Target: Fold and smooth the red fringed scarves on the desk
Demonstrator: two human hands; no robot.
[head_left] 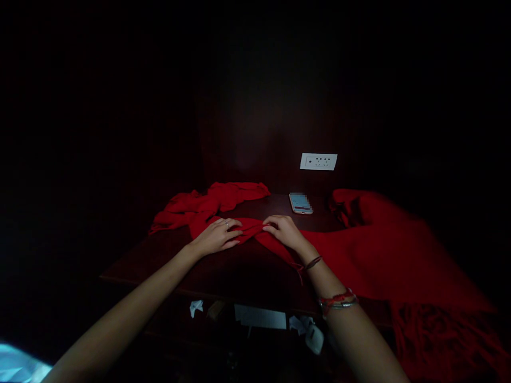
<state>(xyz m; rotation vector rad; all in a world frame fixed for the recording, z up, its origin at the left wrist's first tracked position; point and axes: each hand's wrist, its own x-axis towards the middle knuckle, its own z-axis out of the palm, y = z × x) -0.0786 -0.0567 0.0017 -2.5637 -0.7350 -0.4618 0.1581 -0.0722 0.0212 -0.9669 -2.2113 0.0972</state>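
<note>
A long red scarf [383, 255] with a fringed end lies across a dark table, gathered into a narrow twist in the middle. My left hand [217, 235] rests on the left side of that gathered part, fingers spread over the cloth and a ring on one finger. A short way to its right, my right hand [283, 231] pinches the twisted cloth between thumb and fingers. The scarf's other end is bunched up beyond my left hand. At the right, the wide part spreads out flat and its fringe hangs over the front edge.
Near the back of the dark wooden table [159, 260] lies a phone [301, 203] with its screen lit. A white socket panel [318, 161] is on the wall behind. Below the tabletop, several pale items show, among them a white sheet [260, 317]. The surroundings are very dark.
</note>
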